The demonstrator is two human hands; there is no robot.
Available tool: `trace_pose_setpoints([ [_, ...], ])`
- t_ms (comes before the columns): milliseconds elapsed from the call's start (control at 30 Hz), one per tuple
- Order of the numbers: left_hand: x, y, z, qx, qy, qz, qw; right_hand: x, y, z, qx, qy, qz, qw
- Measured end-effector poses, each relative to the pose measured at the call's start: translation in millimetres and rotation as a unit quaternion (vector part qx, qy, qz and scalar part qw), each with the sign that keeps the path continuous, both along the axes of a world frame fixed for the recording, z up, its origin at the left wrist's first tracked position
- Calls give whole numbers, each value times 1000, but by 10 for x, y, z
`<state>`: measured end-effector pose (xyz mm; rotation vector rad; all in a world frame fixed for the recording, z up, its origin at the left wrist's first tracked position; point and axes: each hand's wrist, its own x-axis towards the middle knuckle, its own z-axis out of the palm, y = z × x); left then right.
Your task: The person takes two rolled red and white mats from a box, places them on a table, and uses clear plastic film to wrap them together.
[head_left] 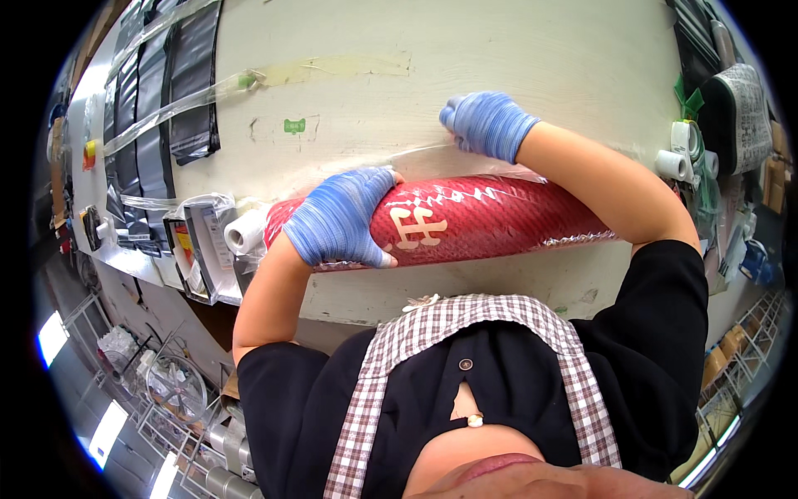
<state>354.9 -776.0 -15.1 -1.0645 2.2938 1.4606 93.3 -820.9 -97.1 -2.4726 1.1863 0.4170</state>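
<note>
A thick red roll (507,218), most likely a rolled mat, lies across the table in front of me. It has a textured surface and large cream characters, and shiny clear plastic film (424,155) is wrapped round it. My left hand (342,218), in a blue knit glove with bare fingertips, grips the roll near its left end, thumb on the near side and fingers over the top. Just beyond the roll, my right hand (489,126), gloved alike, is closed with curled fingers at the film's loose far edge. The pinch itself is hidden.
The pale table (349,116) carries strips of tape. Black plastic bags (193,100) lie at the far left. A white roll (244,231) and an open box (208,245) stand by the roll's left end. At the right are tape rolls (673,165) and a dark printed bundle (736,116).
</note>
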Motion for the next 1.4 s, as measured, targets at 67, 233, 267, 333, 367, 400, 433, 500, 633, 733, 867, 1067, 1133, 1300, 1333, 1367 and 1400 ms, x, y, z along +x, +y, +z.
trace_pose_setpoints([
  [67, 35, 40, -63, -65, 29, -6, 997, -90, -40, 8, -1, -27, -19, 999],
  [233, 64, 27, -137, -122, 46, -13, 991, -77, 65, 225, 55, -97, 22, 994],
  [267, 62, 16, -123, -115, 43, -13, 992, -20, 83, 200, 44, -71, 33, 996],
  [333, 53, -11, -119, -99, 42, -15, 994, 78, 108, 138, 22, -18, 52, 998],
  [367, 53, -20, -123, -90, 44, -15, 995, 90, 100, 134, 17, -15, 67, 997],
  [400, 57, -28, -122, -84, 44, -14, 995, 109, 99, 107, -2, -11, 75, 997],
  [433, 58, -24, -117, -80, 39, -12, 996, 131, 110, 56, -20, -7, 83, 996],
  [500, 76, -4, -110, -72, 30, -9, 997, 162, 82, -51, -102, -18, 87, 991],
  [633, 97, 47, -138, -134, 29, -18, 990, -125, -706, -91, -358, -76, -26, 930],
  [733, 8, 0, -95, -123, 19, -33, 992, -836, -1177, 693, -452, -117, -188, 864],
  [867, 49, 32, -109, -121, 28, -19, 992, -2093, -192, 1667, -527, -92, -268, 801],
  [1067, -39, 45, 25, -81, 13, -18, 996, -3457, 3442, 1604, -443, 253, -484, 711],
  [1133, -58, 80, -32, -94, 25, -16, 995, -3545, 4670, 1275, -263, 420, -539, 681],
  [1300, -19, 126, 36, -81, -9, 11, 997, -3055, 4865, 1192, 50, 45, -716, 695],
  [1333, -34, 129, 60, -71, -15, 14, 997, -2854, 4210, 1427, -45, 87, -712, 696],
  [1367, -58, 126, 68, -66, -24, 21, 997, -2832, 3757, 1517, -99, 121, -699, 697],
  [1400, -73, 117, 76, -58, -25, 20, 998, -2760, 3304, 1529, -226, -12, -629, 744],
])
